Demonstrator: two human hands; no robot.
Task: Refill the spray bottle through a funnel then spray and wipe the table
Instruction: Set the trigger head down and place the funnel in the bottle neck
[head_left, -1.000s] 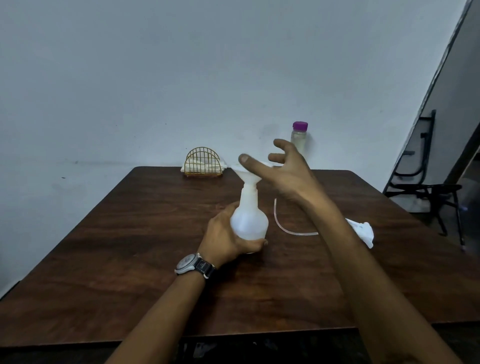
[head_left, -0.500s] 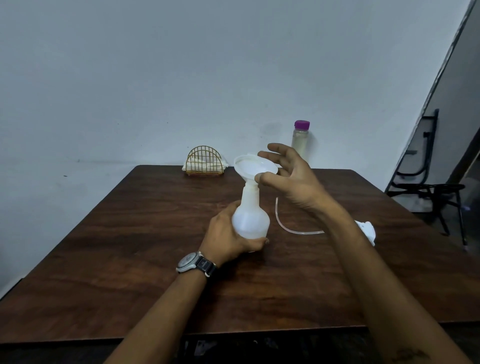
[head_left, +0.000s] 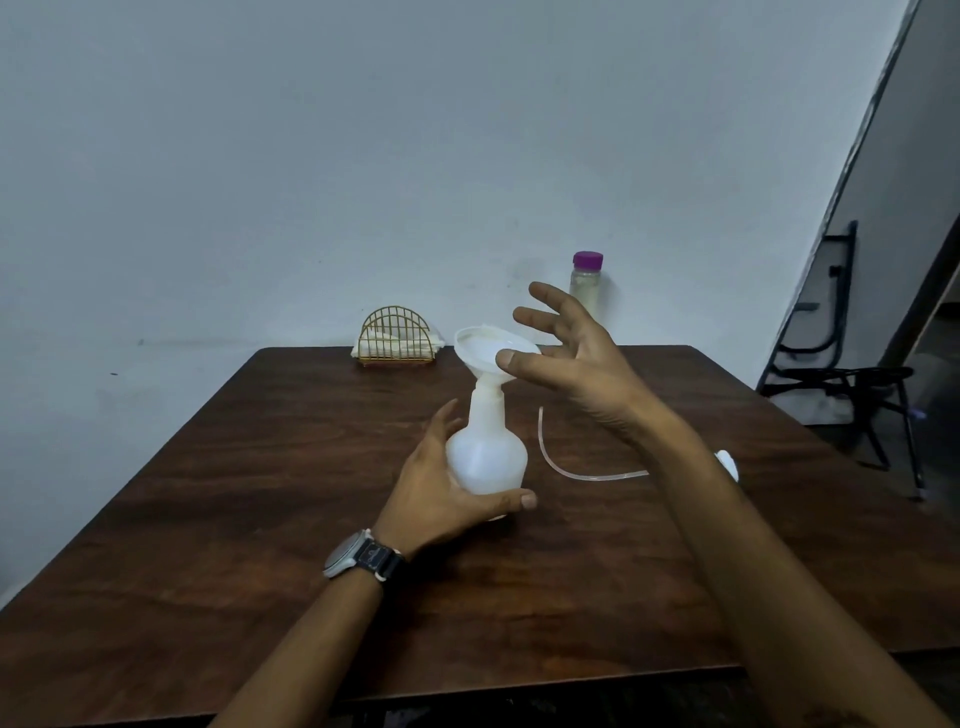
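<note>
The spray bottle (head_left: 485, 452) is standing upright near the middle of the surface (head_left: 234, 519), with the funnel (head_left: 493, 347) sitting in its open neck. The left grip (head_left: 441, 486) is cupping the bottle's round body, with the thumb curling round the front of the base and the fingers reaching up behind. The right grip (head_left: 571, 358) is spreading wide and holding nothing. Over the last second it has been lifting off the funnel mouth, which it was covering. Its thumb tip is now lying at the near rim, and contact cannot be confirmed. The funnel therefore appears seated, and pouring is probably the step coming up. The supply bottle (head_left: 587, 283), purple-capped, is standing at the far edge by the wall, just behind the right grip's fingers. Any reach toward it is passing close beside the funnel's wide rim, which looks easy to knock. The dip tube (head_left: 566, 467) is lying to the right of the spray bottle and leading to the spray head (head_left: 727, 461), which the right forearm is partly hiding. The wire napkin holder (head_left: 397, 338) is occupying the far edge to the left. The widest room for moving is lying leftward and toward the near edge. A chair (head_left: 841, 374) is standing off the surface, well apart.
</note>
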